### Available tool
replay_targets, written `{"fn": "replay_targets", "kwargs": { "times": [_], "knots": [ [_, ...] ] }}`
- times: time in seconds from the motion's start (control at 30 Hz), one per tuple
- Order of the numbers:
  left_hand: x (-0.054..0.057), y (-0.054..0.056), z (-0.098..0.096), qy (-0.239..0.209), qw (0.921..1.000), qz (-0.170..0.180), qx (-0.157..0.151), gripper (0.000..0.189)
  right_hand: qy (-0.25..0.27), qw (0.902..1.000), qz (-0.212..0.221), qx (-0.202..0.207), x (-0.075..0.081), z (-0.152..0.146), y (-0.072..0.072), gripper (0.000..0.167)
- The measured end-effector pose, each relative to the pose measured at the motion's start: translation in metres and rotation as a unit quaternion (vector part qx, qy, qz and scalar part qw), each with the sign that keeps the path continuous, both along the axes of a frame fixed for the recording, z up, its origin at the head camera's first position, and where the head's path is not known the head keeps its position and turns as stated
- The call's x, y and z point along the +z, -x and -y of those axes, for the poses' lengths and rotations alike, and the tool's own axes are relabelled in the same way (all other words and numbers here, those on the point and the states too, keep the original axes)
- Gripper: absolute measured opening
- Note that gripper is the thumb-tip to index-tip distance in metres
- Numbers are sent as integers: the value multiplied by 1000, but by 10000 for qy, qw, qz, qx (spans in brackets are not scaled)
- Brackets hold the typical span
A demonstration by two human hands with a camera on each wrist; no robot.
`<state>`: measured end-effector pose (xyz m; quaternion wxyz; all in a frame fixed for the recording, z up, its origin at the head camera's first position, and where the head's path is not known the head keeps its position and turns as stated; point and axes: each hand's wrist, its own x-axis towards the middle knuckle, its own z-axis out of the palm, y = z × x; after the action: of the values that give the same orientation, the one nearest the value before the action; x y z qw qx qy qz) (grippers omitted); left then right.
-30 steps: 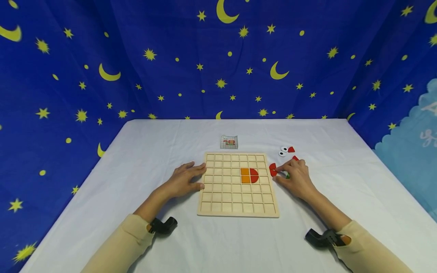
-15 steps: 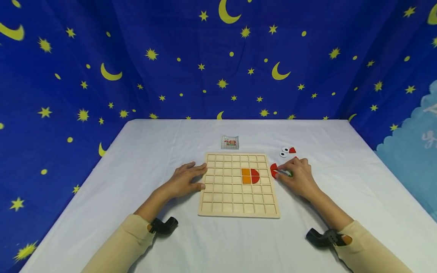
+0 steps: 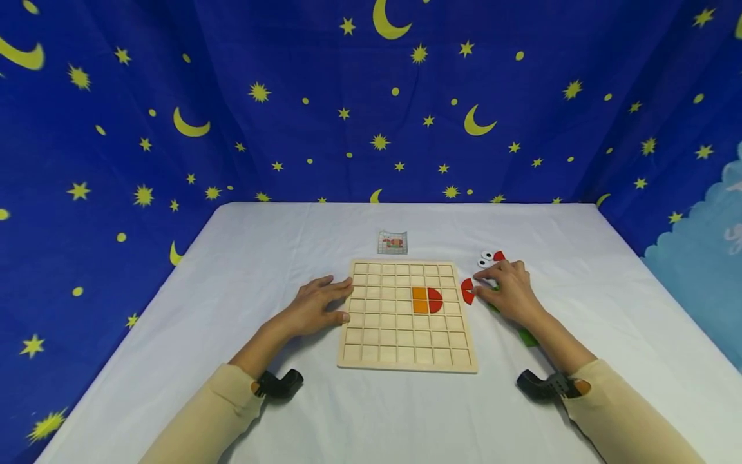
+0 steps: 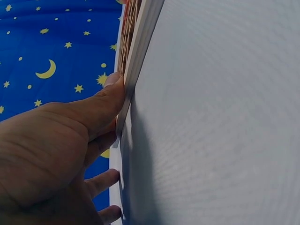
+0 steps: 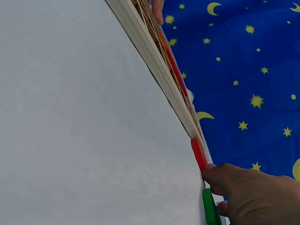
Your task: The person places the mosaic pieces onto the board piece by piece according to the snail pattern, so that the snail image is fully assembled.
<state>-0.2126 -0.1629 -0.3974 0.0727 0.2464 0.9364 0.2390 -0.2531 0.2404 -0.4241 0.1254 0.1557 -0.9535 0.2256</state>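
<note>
My left hand [image 3: 315,305] rests at the left edge of the wooden grid board [image 3: 382,336], thumb and fingers touching its rim; the left wrist view shows the thumb [image 4: 108,96] against that edge. On the board lie two orange squares [image 3: 420,300] and two red quarter-round pieces [image 3: 435,301]. Right of the board, my right hand [image 3: 510,294] is over the table, thumb and index finger spread apart beside two more red quarter-round pieces [image 3: 467,292]. In the right wrist view the thumb is close to a red piece [image 5: 198,154]. A green piece [image 5: 210,206] lies below it.
A small picture card [image 3: 392,243] lies behind the board. Two round eye pieces [image 3: 484,260] and a red piece [image 3: 499,256] lie beyond my right hand. Another green piece [image 3: 528,338] shows beside my right wrist. A starry blue curtain [image 3: 324,129] hangs behind the white-covered table.
My right hand has drawn slightly right, away from the red pieces beside the board, and its thumb and index finger now stand apart from them. A green piece has come into view by the wrist.
</note>
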Motion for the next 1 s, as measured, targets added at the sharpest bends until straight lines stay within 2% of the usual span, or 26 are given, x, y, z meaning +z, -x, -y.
{"fn": "replay_targets", "kwargs": {
  "times": [0.33,0.57,0.77,1.0],
  "knots": [
    [0,0,0,-41,10000,-28,16,63,-184,9992,257,231,5,0,8,27],
    [-1,-1,0,-9,10000,-7,15,63,-96,9984,463,325,4,-3,11,24],
    [-1,-1,0,-20,10000,-30,8,62,87,9990,289,329,3,-4,10,24],
    [-1,-1,0,-28,10000,-45,14,62,456,9978,162,451,13,9,3,27]
  ]
}}
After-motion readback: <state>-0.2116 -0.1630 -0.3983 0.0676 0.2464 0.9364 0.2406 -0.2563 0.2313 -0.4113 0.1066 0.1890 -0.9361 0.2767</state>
